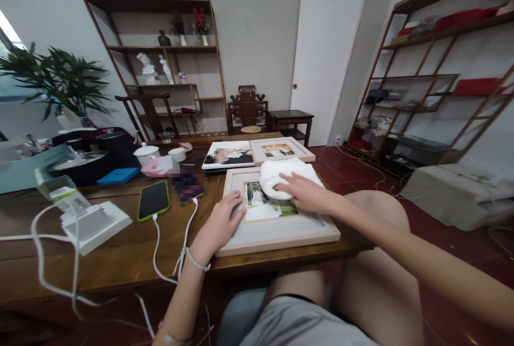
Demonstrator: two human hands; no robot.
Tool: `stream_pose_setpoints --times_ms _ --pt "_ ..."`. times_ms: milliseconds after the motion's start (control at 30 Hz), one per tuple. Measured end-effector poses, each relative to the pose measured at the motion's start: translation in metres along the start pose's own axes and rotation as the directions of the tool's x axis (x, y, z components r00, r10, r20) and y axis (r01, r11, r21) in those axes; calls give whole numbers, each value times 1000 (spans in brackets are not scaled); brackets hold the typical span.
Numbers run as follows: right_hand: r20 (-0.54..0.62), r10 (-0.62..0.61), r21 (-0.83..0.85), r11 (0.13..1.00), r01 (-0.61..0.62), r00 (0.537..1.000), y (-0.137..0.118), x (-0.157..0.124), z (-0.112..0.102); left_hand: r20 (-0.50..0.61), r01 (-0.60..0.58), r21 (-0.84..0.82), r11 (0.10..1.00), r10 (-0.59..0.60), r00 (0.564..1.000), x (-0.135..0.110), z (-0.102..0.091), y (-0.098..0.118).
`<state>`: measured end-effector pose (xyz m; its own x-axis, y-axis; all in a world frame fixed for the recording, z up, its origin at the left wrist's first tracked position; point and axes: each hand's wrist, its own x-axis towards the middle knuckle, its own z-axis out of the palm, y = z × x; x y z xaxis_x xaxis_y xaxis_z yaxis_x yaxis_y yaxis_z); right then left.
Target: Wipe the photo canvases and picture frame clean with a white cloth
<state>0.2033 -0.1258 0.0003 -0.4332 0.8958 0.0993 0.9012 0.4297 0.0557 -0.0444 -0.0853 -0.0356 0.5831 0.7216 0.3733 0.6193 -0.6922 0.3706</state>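
Observation:
A light wooden picture frame (277,241) with a wide pale mat and a photo (263,212) in its middle lies flat at the table's front edge. My right hand (303,190) grips a folded white cloth (287,172), which rests on the frame's upper right part and covers a corner of the photo. On the frame's left side lies my left hand (225,220), fingers stretched out over the edge and holding nothing. Behind it, a second framed photo (301,150) and a white-edged picture panel (228,154) lie side by side.
Left of the frame, a green-cased phone (153,200) and a second phone (188,188) are plugged into white cables. Farther left are a white power strip (98,225), a blue box (118,175), a pan (80,161) and a white cup (146,154). Shelves (425,78) stand at right.

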Motion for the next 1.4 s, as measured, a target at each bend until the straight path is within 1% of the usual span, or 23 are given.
stream_pose_setpoints --times_ms 100,133,200,267,367,500,567,633,700,800,867,933,1033,1133,1200,1267,1333,1400 --pt "-89 64 -63 996 -69 994 26 23 5 18 13 -6 1000 -13 1000 0 -1 0" --pt "-99 81 -68 994 -88 992 30 29 5 22 16 -8 1000 -16 1000 0 -1 0" --pt "-99 97 -69 992 -104 990 30 34 6 22 24 -12 1000 -23 999 0 -1 0" --pt "-79 79 -61 995 -84 994 21 31 5 15 27 -17 999 -27 1000 1 -1 0" --pt "-14 14 -24 1000 -15 1000 -4 8 -4 0 17 -24 1000 -17 1000 1 0 0" --pt "120 -85 83 994 75 989 -40 -35 -31 -2 27 -5 1000 -27 1000 1 2 -1" --pt "162 -117 128 987 97 980 -54 -48 -44 -1 33 7 999 -33 999 1 4 -2" --pt "168 -140 155 981 114 976 -65 -53 -50 1 31 14 999 -31 1000 1 5 -3" --pt "139 -137 161 980 115 981 -70 -49 -45 1 29 17 999 -29 1000 1 5 -4" --pt "76 -74 121 991 64 994 -63 -34 -26 5 17 12 1000 -17 1000 1 4 -3" --pt "37 -31 58 998 29 999 -46 -20 -11 12 9 5 1000 -9 1000 1 3 -2" --pt "-20 -1 -19 1000 1 1000 -25 -4 -1 21 16 2 1000 -16 1000 1 1 -1" --pt "-99 30 -105 994 -40 995 7 22 6 31 30 4 1000 -30 999 1 1 -1" --pt "-114 63 -109 991 -75 992 23 41 7 27 30 1 1000 -30 999 1 1 -2" --pt "-85 52 -72 996 -58 995 21 45 6 20 31 0 1000 -31 999 1 1 -2" --pt "-35 -4 -18 1000 4 999 10 38 4 13 27 -1 1000 -27 1000 1 2 -2" --pt "19 -87 51 995 86 996 -8 22 -1 5 13 -4 1000 -13 1000 1 2 -1" --pt "72 -165 126 980 155 984 -26 -2 -10 -8 -3 -10 1000 3 1000 1 2 -1"
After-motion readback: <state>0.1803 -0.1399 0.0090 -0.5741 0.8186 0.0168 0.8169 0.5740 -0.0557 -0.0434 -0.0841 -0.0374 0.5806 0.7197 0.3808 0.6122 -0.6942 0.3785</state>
